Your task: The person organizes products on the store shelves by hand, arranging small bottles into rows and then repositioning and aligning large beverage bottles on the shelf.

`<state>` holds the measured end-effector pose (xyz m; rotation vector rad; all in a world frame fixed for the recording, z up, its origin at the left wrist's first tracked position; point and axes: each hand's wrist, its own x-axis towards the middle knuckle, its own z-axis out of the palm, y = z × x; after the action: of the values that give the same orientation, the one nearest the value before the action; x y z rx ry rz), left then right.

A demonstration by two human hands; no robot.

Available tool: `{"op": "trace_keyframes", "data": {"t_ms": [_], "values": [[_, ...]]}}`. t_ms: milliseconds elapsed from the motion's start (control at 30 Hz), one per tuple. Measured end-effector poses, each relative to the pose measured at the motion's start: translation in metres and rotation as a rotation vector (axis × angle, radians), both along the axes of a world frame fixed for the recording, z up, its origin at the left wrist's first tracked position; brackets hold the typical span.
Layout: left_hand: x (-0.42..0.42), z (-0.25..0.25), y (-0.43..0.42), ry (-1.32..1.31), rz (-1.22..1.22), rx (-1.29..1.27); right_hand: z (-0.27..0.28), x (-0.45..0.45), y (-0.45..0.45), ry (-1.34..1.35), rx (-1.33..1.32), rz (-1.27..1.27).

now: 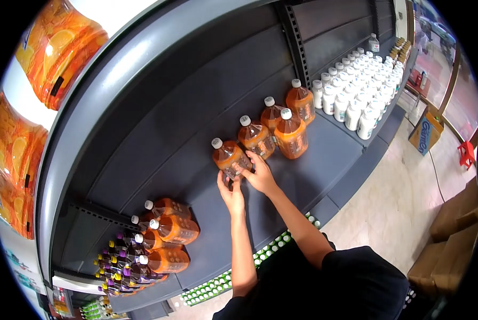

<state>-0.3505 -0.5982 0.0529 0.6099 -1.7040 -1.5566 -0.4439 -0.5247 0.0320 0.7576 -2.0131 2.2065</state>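
An orange-drink bottle [229, 154] with a white cap stands on the dark grey shelf [209, 213], at the left end of a small group. My left hand [231, 194] is around its lower front, and my right hand [257, 173] holds its right side. Directly beside it stands another orange bottle [256, 140]. Farther right are several more, among them a front one [291, 136] and a back one [301, 101]. The bottle hides part of my fingertips.
White bottles [351, 114] fill the shelf's right part. More orange bottles [177, 229] and dark bottles with purple and yellow caps [124, 264] stand left. Green-white bottles [207, 290] line the level below. Cardboard boxes [452, 256] are on the floor at right.
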Motion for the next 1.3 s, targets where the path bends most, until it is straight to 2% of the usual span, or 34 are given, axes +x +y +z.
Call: {"op": "trace_keyframes", "data": {"t_ms": [167, 467, 733, 833, 900, 967, 1033, 1167, 1300], "values": [[-0.01, 0.005, -0.01, 0.024, -0.029, 0.021, 0.007, -0.008, -0.001, -0.035, 0.065, 0.048], [-0.018, 0.004, 0.0, 0.069, 0.009, 0.017, 0.017, -0.018, 0.004, 0.174, 0.24, -0.036], [-0.002, -0.011, 0.016, 0.13, 0.042, -0.053, 0.006, 0.006, 0.01, -0.003, -0.008, 0.077], [0.008, -0.012, 0.031, 0.092, 0.084, -0.052, 0.007, 0.014, 0.019, -0.068, -0.008, 0.08], [0.014, -0.021, 0.037, 0.126, 0.112, -0.009, 0.011, 0.021, 0.025, 0.022, 0.047, 0.027], [0.025, -0.032, 0.039, 0.105, 0.06, -0.079, 0.017, 0.037, 0.031, 0.138, 0.122, -0.054], [0.04, -0.016, 0.053, 0.044, 0.079, -0.173, 0.013, 0.051, 0.039, 0.066, 0.052, -0.018], [0.071, 0.002, 0.067, 0.042, 0.053, -0.118, 0.017, 0.08, 0.052, 0.01, 0.077, -0.071], [0.094, -0.001, 0.06, 0.029, 0.068, -0.251, 0.015, 0.104, 0.051, 0.014, 0.132, -0.093]]}}
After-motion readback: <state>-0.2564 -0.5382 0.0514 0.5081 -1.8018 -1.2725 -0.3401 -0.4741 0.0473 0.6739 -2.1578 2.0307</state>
